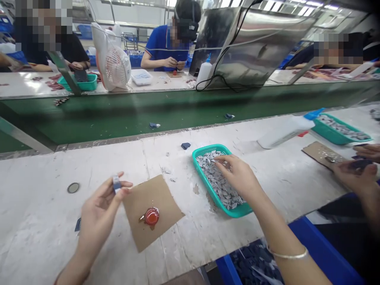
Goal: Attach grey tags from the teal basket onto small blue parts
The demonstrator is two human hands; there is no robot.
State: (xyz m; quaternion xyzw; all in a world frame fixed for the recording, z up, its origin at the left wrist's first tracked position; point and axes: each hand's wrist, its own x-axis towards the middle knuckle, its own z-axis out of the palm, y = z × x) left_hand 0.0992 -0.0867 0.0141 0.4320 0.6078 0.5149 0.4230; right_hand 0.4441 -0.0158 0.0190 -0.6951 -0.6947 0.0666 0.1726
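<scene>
Between the fingertips of my left hand (pixel 102 211) is a small dark blue and white piece (pixel 116 184). My right hand (pixel 237 176) reaches over a green basket (pixel 197 166) full of small grey-white pieces (pixel 219 186), its thumb and fingers pinched together at the pieces; what they hold is too small to make out. On the white table, between my hands, lies a brown cardboard square (pixel 169 202). A red cap (pixel 152 216) sits on the cardboard with wet, shiny liquid around it.
A bottle cap (pixel 73 187) lies at the left, a dark scrap (pixel 185 146) behind the basket. A white bottle (pixel 285 130) leans at the right, near another green basket (pixel 341 132) and a person's hands (pixel 356 174). Below the edge is a blue bin (pixel 320 253).
</scene>
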